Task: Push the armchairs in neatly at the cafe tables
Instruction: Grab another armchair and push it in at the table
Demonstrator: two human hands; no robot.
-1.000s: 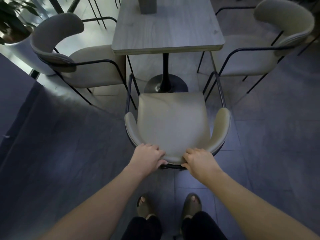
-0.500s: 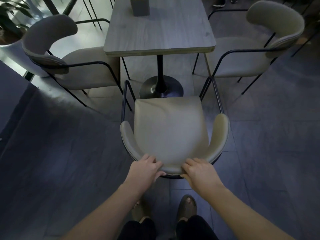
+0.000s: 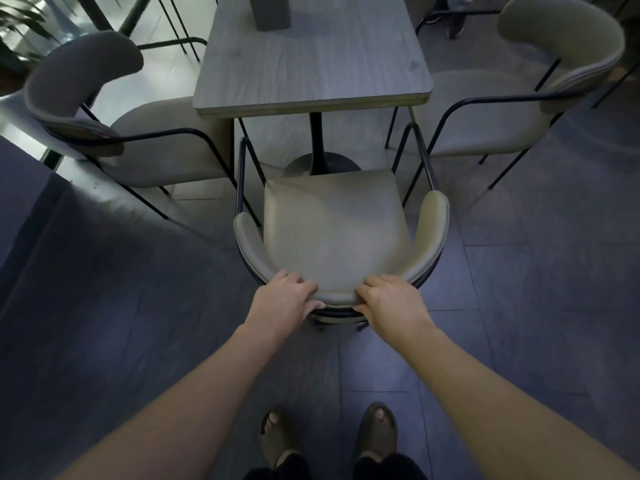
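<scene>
Both hands are clamped on the curved backrest of the near armchair (image 3: pixel 334 233), right in front of the person. The left hand (image 3: pixel 282 303) has fingers curled over the top edge with the thumb tucked under, and the right hand (image 3: pixel 389 303) grips the same way just beside it, so both are closed around the padding. The seat's front edge sits near the pedestal base (image 3: pixel 320 164) of the bench (image 3: pixel 311 57), not quite under the top. Another armchair (image 3: pixel 114 133) is on the left side with its seat tucked partly under the bench, and a third one (image 3: pixel 512 109) sits on the right. A small grey box (image 3: pixel 270 12) stands on the bench top. Sandalled feet (image 3: pixel 377 431) on dark floor tiles below.
</scene>
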